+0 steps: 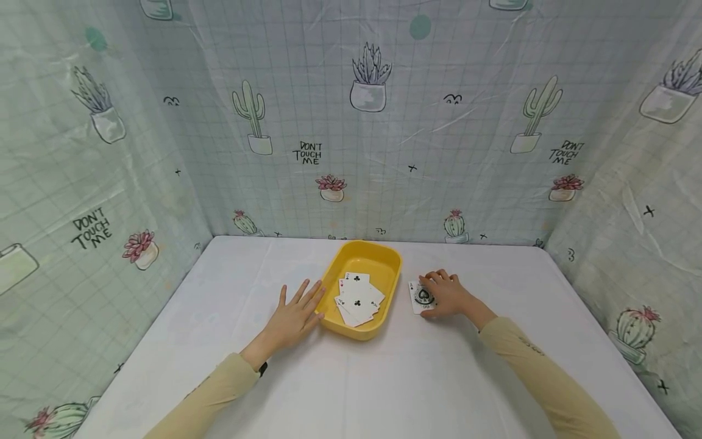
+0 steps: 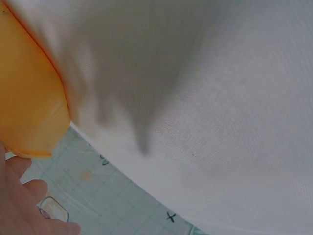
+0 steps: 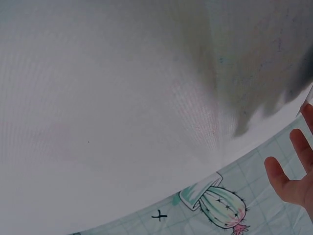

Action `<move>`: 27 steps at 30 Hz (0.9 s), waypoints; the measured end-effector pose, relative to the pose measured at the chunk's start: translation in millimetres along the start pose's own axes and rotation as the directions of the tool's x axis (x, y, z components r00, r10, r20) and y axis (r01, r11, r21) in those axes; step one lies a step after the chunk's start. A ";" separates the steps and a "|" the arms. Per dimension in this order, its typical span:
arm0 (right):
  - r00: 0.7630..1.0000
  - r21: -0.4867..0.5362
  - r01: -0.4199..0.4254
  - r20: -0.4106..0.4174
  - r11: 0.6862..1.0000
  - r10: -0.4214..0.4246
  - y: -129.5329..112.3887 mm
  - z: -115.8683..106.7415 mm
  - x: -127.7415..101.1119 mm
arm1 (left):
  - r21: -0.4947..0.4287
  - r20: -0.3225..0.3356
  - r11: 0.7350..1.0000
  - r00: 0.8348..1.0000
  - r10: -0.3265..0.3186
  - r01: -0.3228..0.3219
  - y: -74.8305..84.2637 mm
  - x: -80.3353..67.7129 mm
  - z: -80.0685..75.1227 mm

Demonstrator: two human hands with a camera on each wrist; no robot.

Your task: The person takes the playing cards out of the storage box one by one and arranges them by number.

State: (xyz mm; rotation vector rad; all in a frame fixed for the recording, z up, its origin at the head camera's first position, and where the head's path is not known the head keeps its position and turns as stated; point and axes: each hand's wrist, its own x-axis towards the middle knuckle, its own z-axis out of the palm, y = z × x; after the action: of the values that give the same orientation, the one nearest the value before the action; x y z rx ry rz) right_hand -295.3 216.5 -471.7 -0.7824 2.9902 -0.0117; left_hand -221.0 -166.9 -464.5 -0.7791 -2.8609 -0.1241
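A yellow plastic tray point(image 1: 323, 283) holds several loosely spread white playing cards point(image 1: 358, 299), some showing clubs. My left hand point(image 1: 290, 320) is at the tray's left side, its fingers extended and touching the rim. In the left wrist view, those fingers point(image 2: 24, 191) appear beside the orange-yellow wall of the tray point(image 2: 34, 93). Right of the tray, my right hand point(image 1: 446, 296) grips an ace of spades point(image 1: 417, 299) between the thumb and a finger at opposite edges. Only a sliver of the card shows beside the fingers point(image 3: 299, 147) in the right wrist view.
White cloth covers the table point(image 1: 351, 384). Behind it and along both sides hangs a pale curtain point(image 1: 307, 116) printed with cacti and lettering. The tray stands toward the table's back edge.
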 end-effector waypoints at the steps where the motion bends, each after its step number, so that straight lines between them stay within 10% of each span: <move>1: 1.000 -0.002 -0.002 0.002 1.000 0.002 0.6 1.1 0.4 | -0.001 0.004 1.000 1.000 0.000 0.000 0.1 -0.2 0.0; 27: 1.000 -0.002 -0.020 0.005 1.000 0.020 -0.2 2.2 0.2 | 0.010 -0.043 1.000 0.999 0.014 -0.013 -0.3 -0.5 3.6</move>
State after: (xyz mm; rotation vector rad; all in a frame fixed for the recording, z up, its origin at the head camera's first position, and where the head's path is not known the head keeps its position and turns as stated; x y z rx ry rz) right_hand -295.3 216.2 -474.0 -0.7512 2.9934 -0.0058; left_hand -221.3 -166.9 -468.1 -0.7837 -2.8130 -0.1232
